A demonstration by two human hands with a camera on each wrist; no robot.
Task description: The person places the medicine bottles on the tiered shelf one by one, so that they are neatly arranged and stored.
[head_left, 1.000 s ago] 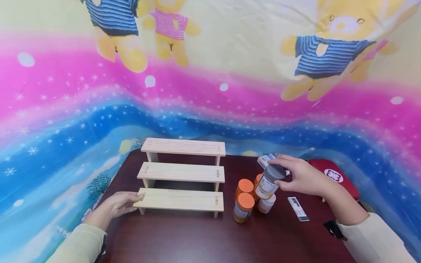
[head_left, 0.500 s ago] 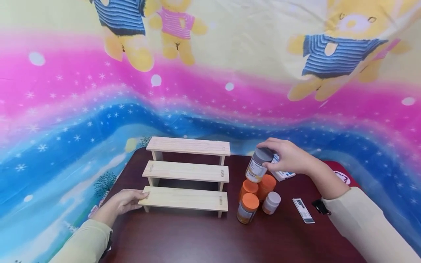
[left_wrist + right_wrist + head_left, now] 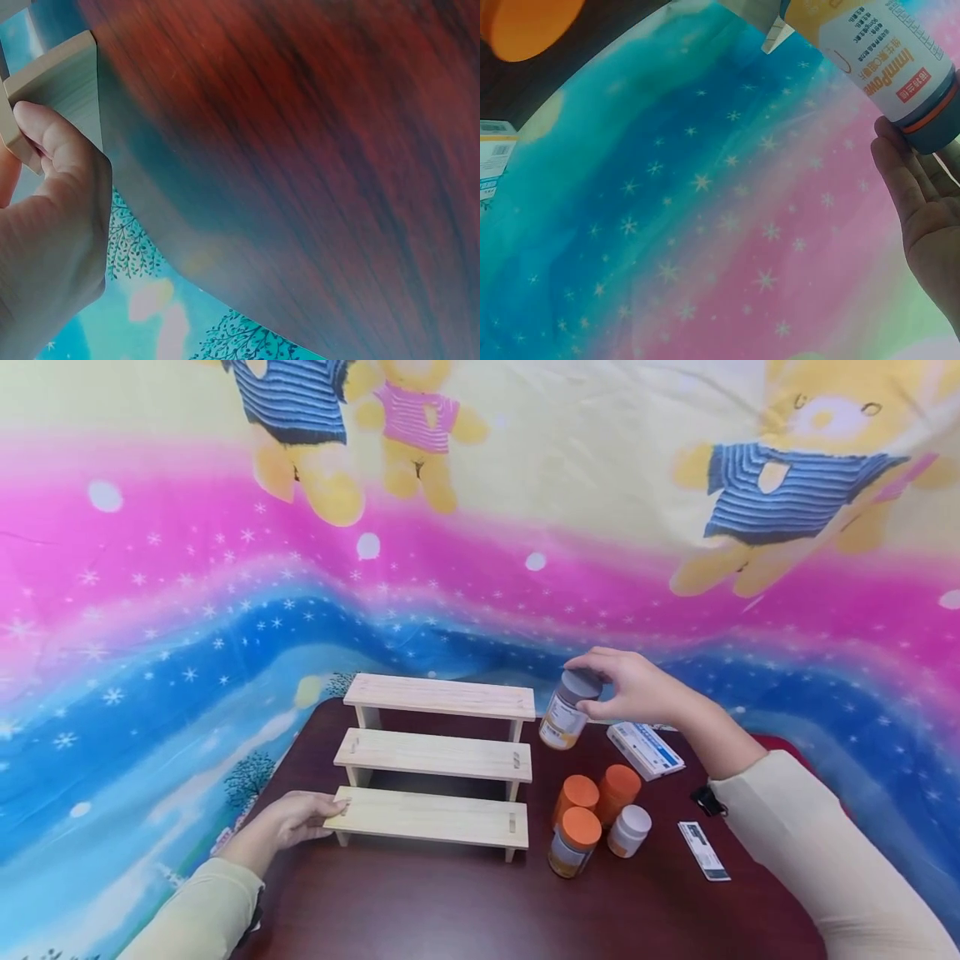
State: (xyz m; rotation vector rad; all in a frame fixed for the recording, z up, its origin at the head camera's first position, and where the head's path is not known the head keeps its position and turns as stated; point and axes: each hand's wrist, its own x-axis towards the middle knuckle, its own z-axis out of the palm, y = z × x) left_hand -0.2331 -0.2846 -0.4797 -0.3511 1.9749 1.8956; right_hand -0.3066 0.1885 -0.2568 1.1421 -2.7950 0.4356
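My right hand [image 3: 630, 689] grips a supplement bottle [image 3: 564, 714] by its dark grey lid. The bottle hangs tilted in the air, just right of the top step of a three-tier wooden shelf [image 3: 438, 697]. In the right wrist view the bottle's white and yellow label [image 3: 889, 52] faces the camera, and fingers curl round the lid. With thumb and fingers my left hand [image 3: 296, 822] pinches the left end of the lowest step; the left wrist view shows the thumb on the board [image 3: 60, 82]. Below the held bottle stand several orange-lidded bottles [image 3: 580, 828] and a small white-lidded bottle [image 3: 630, 829].
A white and blue medicine box [image 3: 647, 750] lies behind the bottles. Further right is a flat white packet [image 3: 703, 852]. A red case [image 3: 780, 745] is mostly hidden behind my right sleeve. A patterned cloth [image 3: 480, 602] hangs along the table's back edge.
My right hand has lifted the grey-lidded bottle up and left, away from the other bottles towards the top step. The left hand keeps its pinch on the lowest step. The view has shifted slightly.
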